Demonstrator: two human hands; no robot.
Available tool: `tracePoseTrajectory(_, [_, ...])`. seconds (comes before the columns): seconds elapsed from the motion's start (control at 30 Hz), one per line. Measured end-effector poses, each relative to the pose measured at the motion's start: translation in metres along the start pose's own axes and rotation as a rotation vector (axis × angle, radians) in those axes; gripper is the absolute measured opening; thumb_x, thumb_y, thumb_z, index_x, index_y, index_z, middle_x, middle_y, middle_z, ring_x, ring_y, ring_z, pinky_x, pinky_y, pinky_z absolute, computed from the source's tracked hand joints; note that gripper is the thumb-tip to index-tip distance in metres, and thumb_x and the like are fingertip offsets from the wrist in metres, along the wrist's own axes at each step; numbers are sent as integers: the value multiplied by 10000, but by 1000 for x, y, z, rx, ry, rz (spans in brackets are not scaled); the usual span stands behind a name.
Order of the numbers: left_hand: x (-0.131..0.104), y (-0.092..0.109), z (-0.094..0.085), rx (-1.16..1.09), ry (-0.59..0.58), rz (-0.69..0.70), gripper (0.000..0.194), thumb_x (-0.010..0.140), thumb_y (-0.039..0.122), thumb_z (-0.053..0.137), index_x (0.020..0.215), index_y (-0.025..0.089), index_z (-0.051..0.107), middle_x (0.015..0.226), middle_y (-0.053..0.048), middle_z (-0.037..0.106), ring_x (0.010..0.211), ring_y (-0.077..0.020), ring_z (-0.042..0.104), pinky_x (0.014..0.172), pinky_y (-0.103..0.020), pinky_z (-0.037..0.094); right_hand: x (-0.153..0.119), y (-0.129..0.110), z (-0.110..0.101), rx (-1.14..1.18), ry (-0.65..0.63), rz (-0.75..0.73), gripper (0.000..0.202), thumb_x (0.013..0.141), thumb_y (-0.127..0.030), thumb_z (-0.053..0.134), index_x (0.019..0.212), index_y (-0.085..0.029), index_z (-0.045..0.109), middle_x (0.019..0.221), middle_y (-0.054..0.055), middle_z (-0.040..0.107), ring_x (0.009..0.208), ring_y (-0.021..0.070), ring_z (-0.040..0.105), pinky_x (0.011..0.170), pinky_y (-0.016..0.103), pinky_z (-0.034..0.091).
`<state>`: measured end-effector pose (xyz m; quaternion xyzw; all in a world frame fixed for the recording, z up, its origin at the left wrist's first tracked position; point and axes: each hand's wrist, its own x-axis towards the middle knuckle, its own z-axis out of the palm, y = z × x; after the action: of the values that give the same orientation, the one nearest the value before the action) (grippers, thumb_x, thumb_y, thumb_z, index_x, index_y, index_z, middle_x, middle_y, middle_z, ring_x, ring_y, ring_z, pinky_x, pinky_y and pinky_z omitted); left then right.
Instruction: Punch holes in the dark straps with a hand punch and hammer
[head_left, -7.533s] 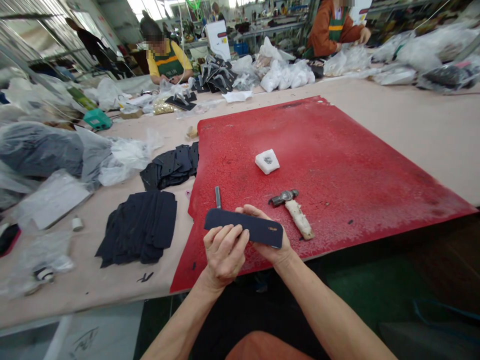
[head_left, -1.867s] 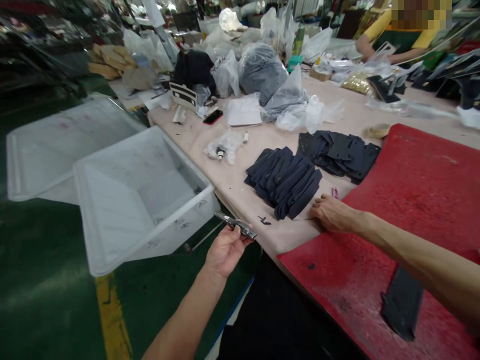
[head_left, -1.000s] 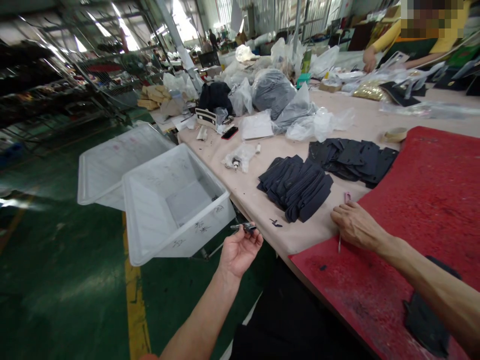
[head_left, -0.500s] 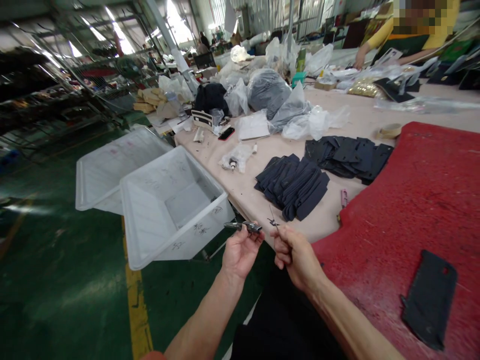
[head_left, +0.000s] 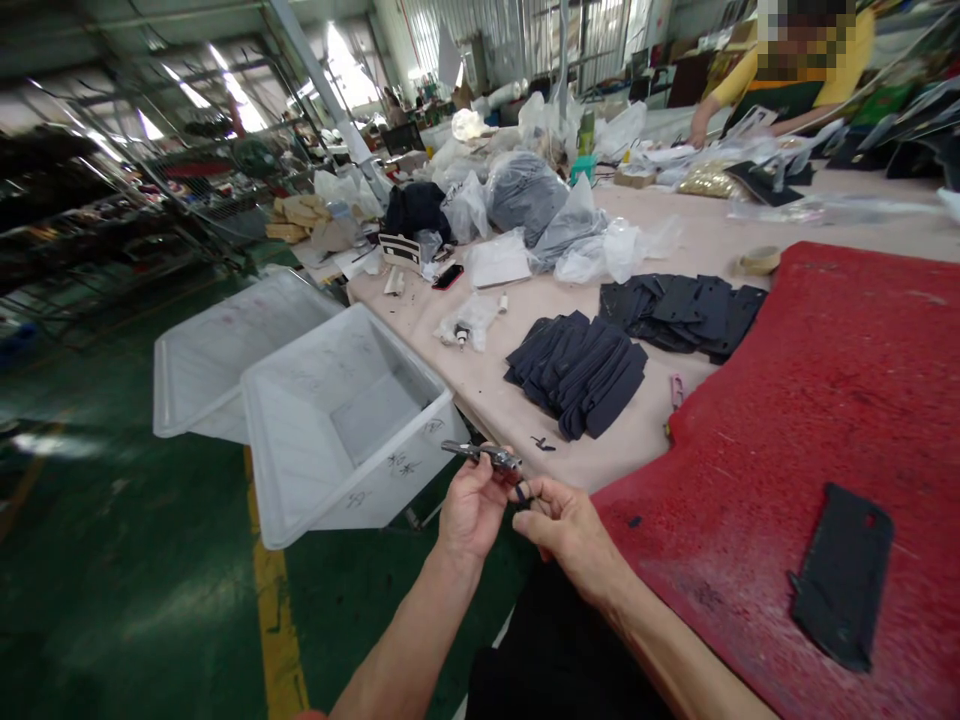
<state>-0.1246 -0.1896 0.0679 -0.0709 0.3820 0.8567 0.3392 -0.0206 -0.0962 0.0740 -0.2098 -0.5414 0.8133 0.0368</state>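
My left hand [head_left: 474, 508] is closed around a slim, shiny metal tool [head_left: 484, 455], its kind unclear, which sticks out on both sides of the fingers. Just to its right, my right hand [head_left: 559, 520] pinches a small dark piece [head_left: 523, 494] close beneath the tool's right end. Whether the piece touches the tool cannot be made out. Small black scraps [head_left: 543, 444] lie on the table edge beyond my hands. A fanned pile of dark cut pieces [head_left: 576, 372] rests behind them, and a second pile [head_left: 682, 312] lies farther back.
Two white plastic bins [head_left: 345, 490] stand left of the table [head_left: 480, 375]. A red mat [head_left: 847, 400] at right carries a single dark piece [head_left: 844, 575]. Tape roll [head_left: 759, 261], phone [head_left: 448, 277] and plastic bags [head_left: 529, 190] lie farther back. A co-worker in yellow [head_left: 855, 60] stands across the table.
My right hand has moved left and down, toward my left hand, and the small dark piece now shows in its pinch. The black scraps on the table are now uncovered. The view has shifted slightly.
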Motion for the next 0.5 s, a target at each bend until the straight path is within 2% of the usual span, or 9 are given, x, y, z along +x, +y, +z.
tracePoseTrajectory(0.07, [0, 2, 0, -86, 34, -69, 30, 827, 132, 680, 855, 122, 688, 864, -59, 735, 701, -147, 682, 781, -333, 558, -9, 0, -4, -55, 11, 18, 222, 682, -294, 705, 855, -173, 637, 468, -116, 324, 430, 59, 258, 428, 208, 188])
tracePoseTrajectory(0.1, [0, 2, 0, -123, 54, -100, 41, 850, 128, 650, 836, 118, 687, 848, -57, 734, 678, -138, 677, 788, -340, 560, -12, 0, -7, -58, 54, 28, 223, 682, -324, 717, 818, -171, 629, 472, -111, 326, 437, 59, 259, 432, 210, 186])
tracePoseTrajectory(0.2, [-3, -1, 3, -183, 87, -181, 107, 873, 130, 620, 791, 113, 686, 800, -52, 732, 661, -137, 675, 806, -361, 560, -18, 1, -15, -40, 180, 43, 352, 734, -500, 692, 683, -179, 556, 482, -86, 356, 437, 65, 291, 433, 219, 215])
tracePoseTrajectory(0.33, [-8, -4, 9, -183, 65, -202, 108, 863, 125, 627, 780, 118, 695, 800, -51, 739, 693, -149, 682, 842, -391, 553, -20, 4, -25, -16, 209, -3, 435, 825, -620, 552, 749, -192, 568, 510, -81, 355, 424, 78, 288, 429, 234, 283])
tracePoseTrajectory(0.4, [-8, -3, 14, -169, 62, -200, 138, 872, 123, 612, 762, 116, 695, 796, -54, 741, 698, -150, 684, 844, -400, 555, -20, 5, -28, -40, 211, -26, 417, 842, -597, 528, 731, -195, 556, 522, -76, 354, 435, 85, 307, 435, 236, 290])
tracePoseTrajectory(0.5, [-9, -4, 24, -112, 69, -206, 187, 887, 119, 578, 738, 122, 691, 782, -51, 740, 691, -148, 683, 834, -409, 568, -27, 0, -32, -140, 274, -60, 293, 809, -438, 586, 663, -204, 487, 521, -77, 347, 464, 85, 330, 450, 226, 260])
